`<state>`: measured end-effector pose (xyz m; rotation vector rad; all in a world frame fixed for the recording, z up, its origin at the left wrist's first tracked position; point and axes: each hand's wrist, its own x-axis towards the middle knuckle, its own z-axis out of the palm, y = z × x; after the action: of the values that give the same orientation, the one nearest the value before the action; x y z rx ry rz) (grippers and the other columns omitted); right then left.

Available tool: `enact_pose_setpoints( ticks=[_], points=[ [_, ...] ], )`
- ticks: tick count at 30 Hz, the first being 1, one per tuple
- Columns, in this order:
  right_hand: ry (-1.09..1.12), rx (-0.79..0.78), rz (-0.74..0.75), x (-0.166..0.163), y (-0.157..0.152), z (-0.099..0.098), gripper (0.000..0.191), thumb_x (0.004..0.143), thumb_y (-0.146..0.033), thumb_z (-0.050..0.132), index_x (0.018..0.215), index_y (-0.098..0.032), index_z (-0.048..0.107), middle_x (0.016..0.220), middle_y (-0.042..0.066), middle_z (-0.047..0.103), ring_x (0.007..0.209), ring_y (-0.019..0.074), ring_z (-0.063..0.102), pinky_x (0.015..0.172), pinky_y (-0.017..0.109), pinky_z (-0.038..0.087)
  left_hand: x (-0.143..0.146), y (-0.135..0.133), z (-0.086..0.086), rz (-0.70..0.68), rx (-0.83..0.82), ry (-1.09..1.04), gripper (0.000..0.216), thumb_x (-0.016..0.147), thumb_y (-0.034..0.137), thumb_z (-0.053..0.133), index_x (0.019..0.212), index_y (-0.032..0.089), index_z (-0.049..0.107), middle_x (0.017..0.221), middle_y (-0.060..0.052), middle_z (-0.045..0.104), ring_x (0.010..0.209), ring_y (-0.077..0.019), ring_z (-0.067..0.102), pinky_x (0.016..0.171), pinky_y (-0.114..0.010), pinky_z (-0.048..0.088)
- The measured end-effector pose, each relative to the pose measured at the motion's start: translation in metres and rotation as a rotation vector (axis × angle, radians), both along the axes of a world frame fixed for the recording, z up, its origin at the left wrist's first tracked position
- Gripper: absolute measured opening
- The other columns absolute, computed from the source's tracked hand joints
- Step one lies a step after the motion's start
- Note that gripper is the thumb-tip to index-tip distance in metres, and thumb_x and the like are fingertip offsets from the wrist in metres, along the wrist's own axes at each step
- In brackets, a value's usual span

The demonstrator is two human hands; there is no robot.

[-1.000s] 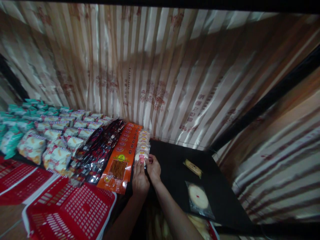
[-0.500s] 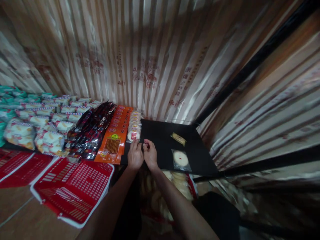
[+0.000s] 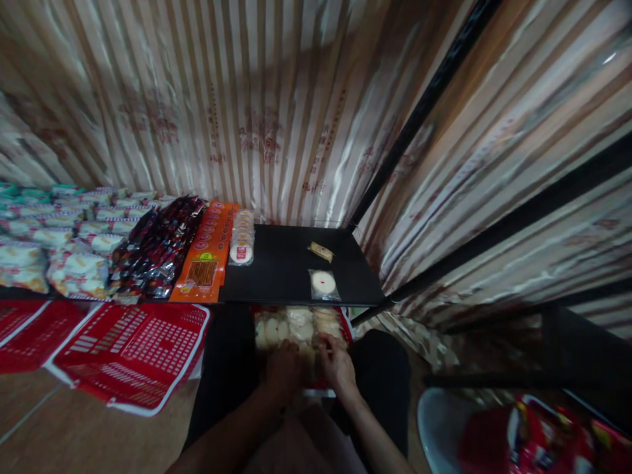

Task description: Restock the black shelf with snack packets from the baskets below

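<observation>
Both my hands are down at a red basket (image 3: 348,322) between my knees, below the shelf edge. It is filled with round, pale crackers (image 3: 271,331) in clear wrappers, set in rows. My left hand (image 3: 284,365) is in shadow over the near left crackers, and its fingertips are hard to make out. Over the right rows, my right hand (image 3: 339,365) has bent fingers, slightly apart, touching the wrappers. On the black shelf (image 3: 279,266) above lie one wrapped round cracker (image 3: 323,283) and a small yellowish wrapped bar (image 3: 320,251).
To the left on the shelf are a row of wrapped round crackers (image 3: 241,237), orange snack bags (image 3: 202,257), dark shiny packets (image 3: 158,250) and several white packets (image 3: 76,270). A red shopping basket (image 3: 148,349) stands lower left. Black metal bars (image 3: 424,108) cross at the right.
My hands have left the shelf, where they were beside the row of wrapped crackers, and moved down into the red basket. My view has shifted to the right.
</observation>
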<state>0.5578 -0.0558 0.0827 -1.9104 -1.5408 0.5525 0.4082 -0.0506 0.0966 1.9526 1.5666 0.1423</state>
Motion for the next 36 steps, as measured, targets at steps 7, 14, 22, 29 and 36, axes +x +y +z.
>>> enact_pose_setpoints(
  ticks=[7, 14, 22, 29, 36],
  points=[
    [-0.304, -0.155, 0.139, 0.004, -0.027, -0.024, 0.048, 0.07, -0.011, 0.046, 0.116, -0.016, 0.059, 0.108, 0.014, 0.065, 0.101, 0.0238, 0.06, 0.087, 0.034, 0.046, 0.013, -0.009, -0.004, -0.005, 0.01, 0.189, 0.027, 0.084, 0.013, 0.039, 0.103, 0.016, 0.058, 0.106, -0.01, 0.057, 0.088, -0.0181, 0.059, 0.069, -0.026, 0.044],
    [-0.397, -0.166, 0.144, 0.0, -0.029, -0.026, 0.047, 0.069, -0.012, 0.051, 0.114, -0.021, 0.061, 0.106, 0.012, 0.066, 0.096, 0.0242, 0.061, 0.084, 0.033, 0.046, 0.011, -0.019, -0.021, 0.009, 0.139, 0.163, 0.025, 0.087, 0.018, 0.04, 0.102, 0.022, 0.059, 0.104, -0.006, 0.058, 0.081, -0.0163, 0.059, 0.062, -0.024, 0.041],
    [-0.21, -0.211, 0.101, 0.007, -0.023, -0.006, 0.031, 0.07, -0.016, 0.053, 0.099, -0.019, 0.063, 0.098, 0.008, 0.064, 0.096, 0.0199, 0.059, 0.087, 0.027, 0.042, 0.013, -0.028, -0.024, 0.06, 0.386, 0.038, 0.018, 0.084, 0.02, 0.048, 0.088, 0.023, 0.065, 0.111, -0.006, 0.057, 0.091, -0.0181, 0.057, 0.074, -0.027, 0.046],
    [0.259, -0.074, 0.028, 0.003, -0.018, 0.01, 0.02, 0.068, -0.033, 0.054, 0.081, -0.02, 0.06, 0.077, 0.004, 0.063, 0.075, 0.0194, 0.06, 0.072, 0.03, 0.048, 0.011, -0.021, -0.007, 0.112, 0.544, -0.3, 0.026, 0.085, 0.01, 0.037, 0.085, 0.019, 0.061, 0.098, -0.005, 0.063, 0.095, -0.0156, 0.057, 0.085, -0.029, 0.048],
    [1.018, -0.093, -0.221, -0.014, -0.003, 0.03, 0.032, 0.061, -0.044, 0.065, 0.083, -0.021, 0.06, 0.078, 0.001, 0.066, 0.076, 0.0178, 0.063, 0.068, 0.028, 0.049, -0.003, -0.023, 0.004, 0.036, 0.637, -0.42, 0.024, 0.085, 0.013, 0.036, 0.09, 0.017, 0.059, 0.101, -0.008, 0.063, 0.101, -0.0168, 0.058, 0.088, -0.033, 0.051]
  ],
)
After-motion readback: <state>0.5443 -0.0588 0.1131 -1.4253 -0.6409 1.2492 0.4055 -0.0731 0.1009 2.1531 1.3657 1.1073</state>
